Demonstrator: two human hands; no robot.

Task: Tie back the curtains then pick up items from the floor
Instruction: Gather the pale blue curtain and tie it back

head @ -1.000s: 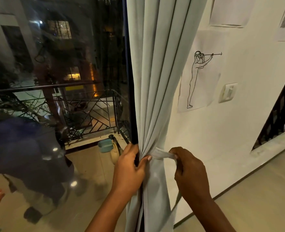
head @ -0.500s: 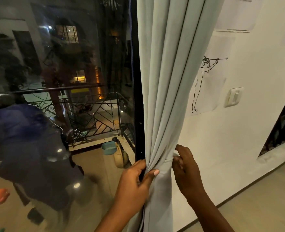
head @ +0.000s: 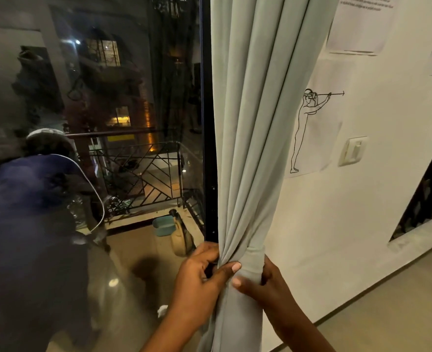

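A: The left hand [head: 204, 275] pinches the gathered curtain [head: 255, 148] just right of the dark window frame [head: 208, 123]; its thumb lies across the folds. The right hand [head: 263, 283] grips the bundle's far side, fingers curled behind.

B: And the tie?

A: A matching band [head: 256, 251] wraps the bundle just above both hands, beside the frame's lower part.

B: How will it handle?

A: Probably soft, light and limp. Holding at the cinched waist seems best; loose pleats could slip.
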